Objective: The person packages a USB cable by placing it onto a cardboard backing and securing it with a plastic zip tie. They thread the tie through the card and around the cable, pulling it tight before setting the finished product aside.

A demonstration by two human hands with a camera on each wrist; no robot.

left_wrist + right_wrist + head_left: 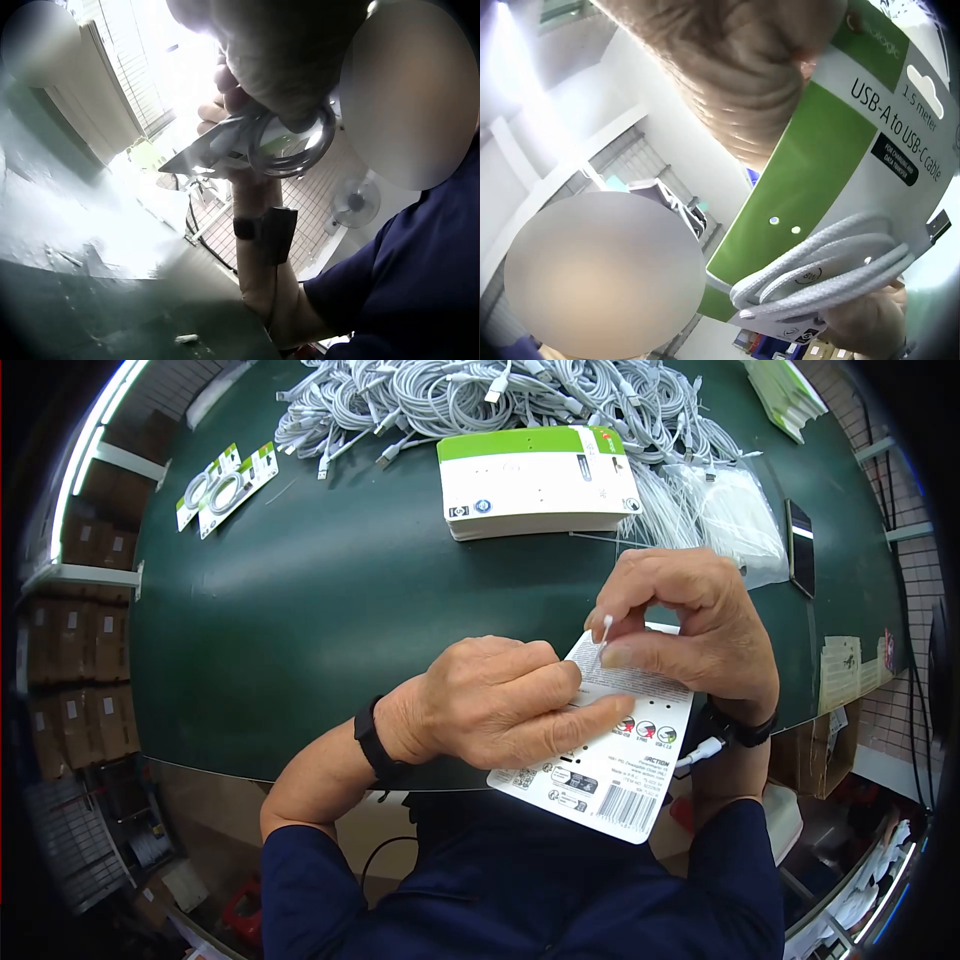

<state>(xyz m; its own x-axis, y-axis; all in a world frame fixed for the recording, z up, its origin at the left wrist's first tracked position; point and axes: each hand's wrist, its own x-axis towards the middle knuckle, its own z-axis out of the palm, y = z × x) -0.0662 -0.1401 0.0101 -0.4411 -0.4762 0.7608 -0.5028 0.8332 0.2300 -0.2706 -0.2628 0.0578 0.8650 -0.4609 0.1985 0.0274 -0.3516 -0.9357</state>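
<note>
A printed packaging card [640,755] is tilted above the table's near edge, back side up in the head view. My left hand [505,695] grips it, fingers across its back. A coiled light grey USB cable [821,262] lies against the card's green and white front [810,165] in the right wrist view. At the card's upper end my right hand [700,620] pinches a thin white cable tie [607,624] between thumb and forefinger; its head end sticks up. A cable plug [705,750] pokes out past the card's right edge.
A stack of cards [540,485] stands mid-table before a large heap of grey cables [440,400]. Loose cable ties [655,510] and a plastic bag [740,520] lie right of it, then a phone [801,548]. Two finished-looking cable cards [235,490] lie at left.
</note>
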